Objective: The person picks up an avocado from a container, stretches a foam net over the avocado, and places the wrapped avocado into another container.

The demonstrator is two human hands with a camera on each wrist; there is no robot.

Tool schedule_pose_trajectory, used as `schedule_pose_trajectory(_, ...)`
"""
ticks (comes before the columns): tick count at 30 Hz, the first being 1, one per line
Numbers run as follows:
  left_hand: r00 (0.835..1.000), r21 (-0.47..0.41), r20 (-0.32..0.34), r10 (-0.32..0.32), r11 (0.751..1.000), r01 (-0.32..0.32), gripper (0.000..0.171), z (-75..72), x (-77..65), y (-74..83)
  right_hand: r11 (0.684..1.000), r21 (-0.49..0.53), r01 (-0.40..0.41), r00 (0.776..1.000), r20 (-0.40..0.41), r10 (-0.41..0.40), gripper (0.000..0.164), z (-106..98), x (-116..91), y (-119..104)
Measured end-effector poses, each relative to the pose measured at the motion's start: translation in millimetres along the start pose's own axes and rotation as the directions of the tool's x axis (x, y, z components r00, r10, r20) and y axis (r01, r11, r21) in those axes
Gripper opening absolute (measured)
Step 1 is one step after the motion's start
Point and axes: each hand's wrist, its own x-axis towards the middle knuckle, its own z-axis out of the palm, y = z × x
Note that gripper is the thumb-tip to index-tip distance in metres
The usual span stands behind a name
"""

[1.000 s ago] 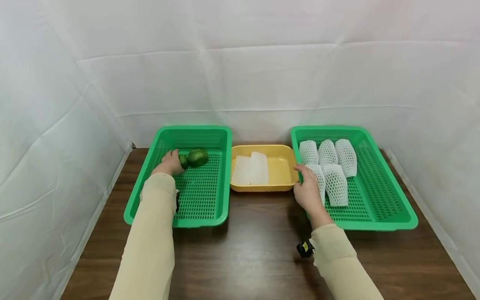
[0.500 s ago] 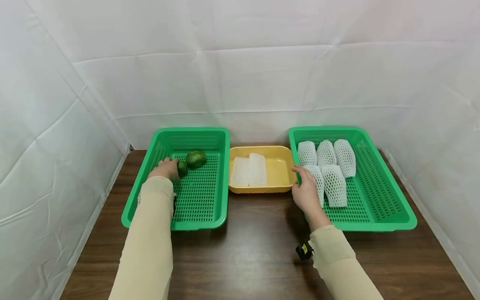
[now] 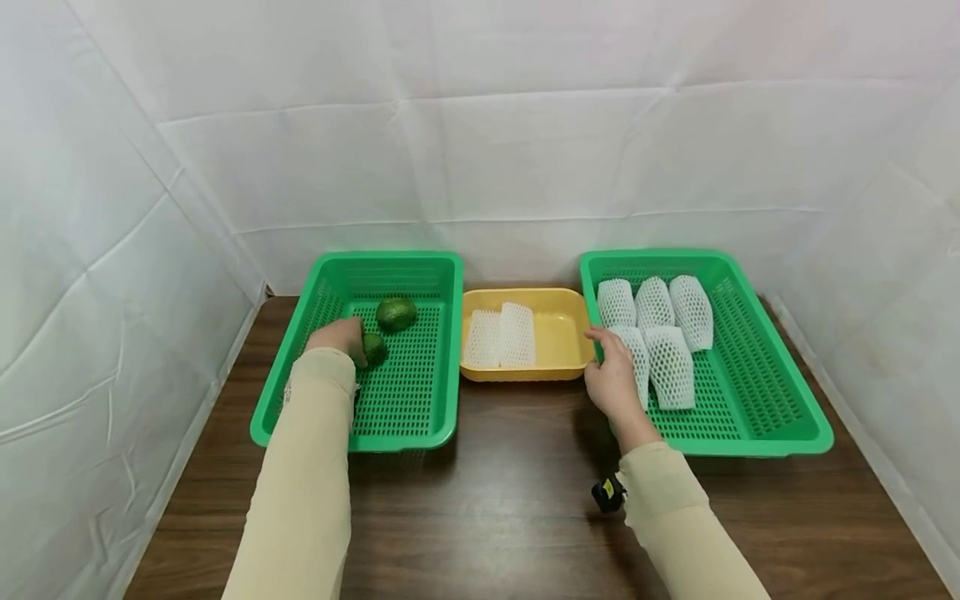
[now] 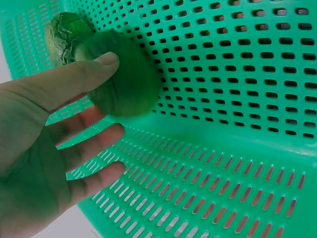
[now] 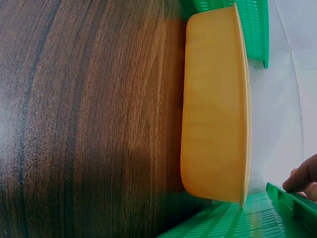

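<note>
In the left green basket (image 3: 448, 400), my left hand (image 3: 339, 337) pinches an avocado (image 4: 126, 82); in the left wrist view the thumb lies across its upper side, and the other fingers spread below, partly hidden. A second, wrinkled avocado (image 3: 396, 314) lies just behind it on the basket floor. My right hand (image 3: 613, 379) rests at the left rim of the right green basket (image 3: 787, 448) with loose fingers, holding nothing. Inside that basket are several white foam net sleeves (image 3: 672, 367), bulging in shape.
Between the baskets stands a yellow tray (image 3: 558, 337) with flat white foam nets (image 3: 517, 335) on its left side. All three containers sit on a dark wooden table (image 3: 480, 492), with white sheeting (image 3: 525, 167) behind and at both sides.
My left hand has drawn its avocado toward me and slightly right, opening a gap from the second avocado. The right hand stays at the basket rim.
</note>
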Motion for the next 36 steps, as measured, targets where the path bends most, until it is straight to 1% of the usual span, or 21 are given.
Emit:
schedule_pose_trajectory(3,0.999,-0.034,0.038,-0.022,0.999,0.024,0.066,1.9,-3.2,1.8,1.0,0.0,-0.012,1.0,0.01,0.012,0.048,0.6,0.1,-0.5)
schedule_pose_trajectory(8,0.993,-0.015,0.089,-0.08,0.997,0.082,0.078,5.5,-7.6,4.5,1.0,0.002,-0.021,1.0,0.019,0.021,0.048,1.9,0.4,-0.5)
schedule_pose_trajectory(10,0.99,-0.034,0.097,-0.098,0.994,0.101,0.086,6.8,-7.5,4.8,1.0,0.003,-0.021,1.0,0.018,0.021,0.047,2.1,0.2,-0.2)
schedule_pose_trajectory(12,0.992,-0.081,0.097,-0.076,0.993,0.084,0.09,7.6,-5.5,5.2,1.0,0.001,-0.02,1.0,0.015,0.02,0.047,2.1,-0.3,0.0)
schedule_pose_trajectory(14,0.995,-0.12,0.098,-0.029,0.992,0.04,0.09,7.8,-1.9,6.3,1.0,-0.002,-0.017,1.0,0.008,0.017,0.047,2.0,-0.5,0.5)
schedule_pose_trajectory(16,0.994,-0.126,0.103,0.022,0.992,-0.009,0.084,8.0,2.8,7.6,1.0,-0.001,-0.018,1.0,0.004,0.018,0.047,2.0,-0.6,0.6)
schedule_pose_trajectory(18,0.992,-0.109,0.113,0.051,0.993,-0.039,0.078,8.2,7.1,9.4,1.0,0.002,-0.022,1.0,0.008,0.022,0.047,1.9,-0.8,0.5)
schedule_pose_trajectory(22,0.989,-0.059,0.142,0.039,0.998,-0.031,0.076,8.1,10.4,12.6,0.999,0.004,-0.034,0.999,0.018,0.034,0.047,2.1,-1.0,-0.6)
schedule_pose_trajectory(25,0.987,-0.06,0.156,0.029,0.998,-0.019,0.076,7.5,9.9,14.9,0.999,0.001,-0.039,0.999,0.019,0.039,0.047,2.2,-0.9,-1.1)
schedule_pose_trajectory(29,0.986,-0.068,0.167,0.031,0.997,-0.02,0.072,6.4,8.8,17.0,0.999,-0.001,-0.042,0.999,0.017,0.042,0.047,2.0,-0.7,-1.3)
schedule_pose_trajectory(36,0.989,-0.028,0.145,0.014,1.0,-0.01,0.074,3.8,5.5,17.9,0.999,-0.005,-0.046,0.999,0.011,0.046,0.046,1.1,0.4,-1.1)
